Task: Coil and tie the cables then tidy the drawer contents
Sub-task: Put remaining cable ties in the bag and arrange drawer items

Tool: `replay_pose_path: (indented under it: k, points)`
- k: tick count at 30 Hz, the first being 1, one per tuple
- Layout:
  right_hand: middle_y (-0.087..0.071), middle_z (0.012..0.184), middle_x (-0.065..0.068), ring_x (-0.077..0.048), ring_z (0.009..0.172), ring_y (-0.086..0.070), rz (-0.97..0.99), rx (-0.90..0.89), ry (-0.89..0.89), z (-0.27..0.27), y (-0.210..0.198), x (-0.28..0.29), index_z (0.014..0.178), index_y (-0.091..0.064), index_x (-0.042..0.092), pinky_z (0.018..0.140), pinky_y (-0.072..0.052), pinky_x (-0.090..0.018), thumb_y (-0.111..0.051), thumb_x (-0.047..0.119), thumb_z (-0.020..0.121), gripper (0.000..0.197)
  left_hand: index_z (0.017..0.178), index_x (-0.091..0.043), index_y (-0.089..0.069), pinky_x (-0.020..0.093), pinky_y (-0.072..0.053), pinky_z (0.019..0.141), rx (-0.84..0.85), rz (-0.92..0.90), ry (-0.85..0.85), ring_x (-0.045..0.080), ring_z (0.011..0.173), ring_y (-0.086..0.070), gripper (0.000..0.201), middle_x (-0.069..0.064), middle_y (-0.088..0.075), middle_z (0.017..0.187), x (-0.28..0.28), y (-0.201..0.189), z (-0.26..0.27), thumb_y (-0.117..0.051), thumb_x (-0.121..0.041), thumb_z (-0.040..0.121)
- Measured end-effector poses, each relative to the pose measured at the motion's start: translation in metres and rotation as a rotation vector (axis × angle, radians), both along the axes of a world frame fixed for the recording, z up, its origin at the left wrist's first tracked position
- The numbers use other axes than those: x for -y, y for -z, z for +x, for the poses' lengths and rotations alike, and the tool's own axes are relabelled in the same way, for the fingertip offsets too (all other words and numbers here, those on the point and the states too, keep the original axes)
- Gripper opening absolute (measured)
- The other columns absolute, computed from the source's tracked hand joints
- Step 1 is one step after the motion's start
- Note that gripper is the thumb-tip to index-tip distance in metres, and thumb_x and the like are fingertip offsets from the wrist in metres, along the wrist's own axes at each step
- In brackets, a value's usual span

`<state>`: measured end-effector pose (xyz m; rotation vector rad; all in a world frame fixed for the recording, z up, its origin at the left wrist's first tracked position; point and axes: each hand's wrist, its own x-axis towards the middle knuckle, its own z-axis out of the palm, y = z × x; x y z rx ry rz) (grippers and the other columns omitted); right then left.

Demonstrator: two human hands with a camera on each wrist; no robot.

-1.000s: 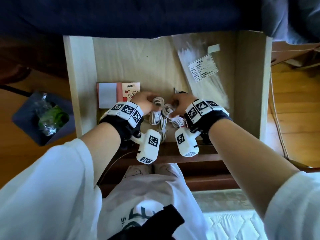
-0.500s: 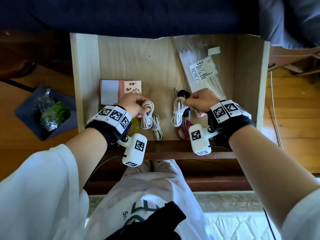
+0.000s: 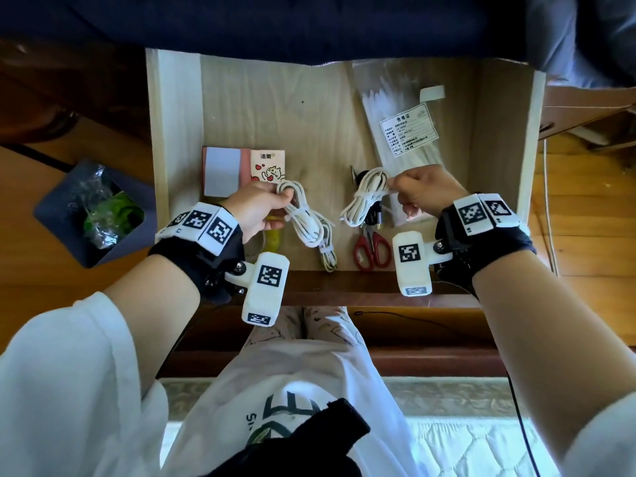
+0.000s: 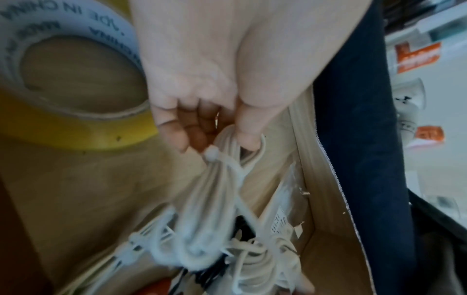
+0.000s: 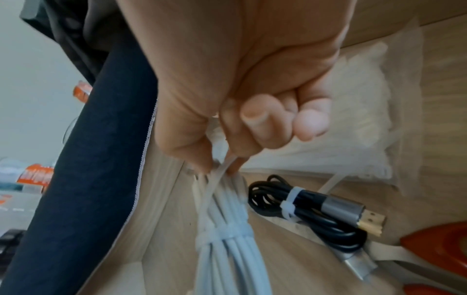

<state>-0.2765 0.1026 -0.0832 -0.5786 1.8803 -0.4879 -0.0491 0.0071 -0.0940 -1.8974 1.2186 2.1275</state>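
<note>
Over the open wooden drawer each hand holds a coiled white cable bound with a zip tie. My left hand pinches the top loop of one white coil, seen blurred in the left wrist view as the coil under the thumb. My right hand pinches the other white coil, whose tie band shows in the right wrist view. A third tied white cable lies near the front edge. A tied black cable lies on the drawer floor beneath the right coil.
Red-handled scissors lie at the front. A bag of white zip ties fills the right side. Sticky notes and a cat-print card sit left. A yellow tape roll lies under my left hand. A bin stands left of the drawer.
Both hands have moved apart, each carrying a white coil, the left one leftward and the right one rightward. The scissors and black cable are now uncovered.
</note>
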Motion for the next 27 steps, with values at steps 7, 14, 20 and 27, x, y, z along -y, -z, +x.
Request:
replay_pose_path:
  k: [7, 14, 20, 27]
  points:
    - [-0.048, 0.040, 0.010, -0.008, 0.038, -0.041, -0.105, 0.070, 0.169, -0.013, -0.007, -0.003, 0.072, -0.061, 0.010, 0.054, -0.037, -0.025, -0.057, 0.023, 0.090, 0.022, 0.087, -0.006, -0.051, 0.048, -0.044, 0.089, 0.023, 0.384, 0.054, 0.035, 0.093, -0.055, 0.021, 0.015, -0.054, 0.083, -0.019, 0.001, -0.014, -0.038, -0.015, 0.101]
    - [-0.043, 0.039, 0.011, -0.010, 0.039, -0.038, -0.130, 0.132, 0.193, -0.021, -0.007, -0.005, 0.072, -0.059, 0.009, 0.053, -0.032, -0.027, -0.056, 0.022, 0.090, 0.022, 0.087, -0.006, -0.052, 0.048, -0.040, 0.096, -0.064, 0.502, 0.004, 0.026, 0.081, -0.059, 0.026, 0.009, -0.053, 0.079, -0.047, 0.019, -0.050, -0.034, -0.018, 0.102]
    - [-0.039, 0.038, 0.011, -0.010, 0.036, -0.035, -0.202, 0.238, 0.270, -0.025, -0.006, -0.001, 0.068, -0.055, 0.008, 0.049, -0.031, -0.025, -0.057, 0.018, 0.091, 0.025, 0.090, -0.006, -0.052, 0.039, -0.056, 0.071, -0.158, 0.504, 0.043, 0.017, 0.064, -0.050, 0.017, 0.009, -0.052, 0.081, -0.062, 0.020, -0.068, -0.039, -0.011, 0.100]
    - [-0.044, 0.039, 0.011, -0.011, 0.040, -0.037, -0.201, 0.207, 0.193, -0.018, 0.001, 0.007, 0.070, -0.059, 0.006, 0.049, -0.032, -0.026, -0.057, 0.017, 0.090, 0.023, 0.080, -0.003, -0.053, 0.024, -0.052, 0.067, 0.067, 0.085, 0.327, 0.017, 0.073, -0.054, 0.018, 0.011, -0.056, 0.082, -0.013, 0.011, -0.035, -0.047, -0.006, 0.097]
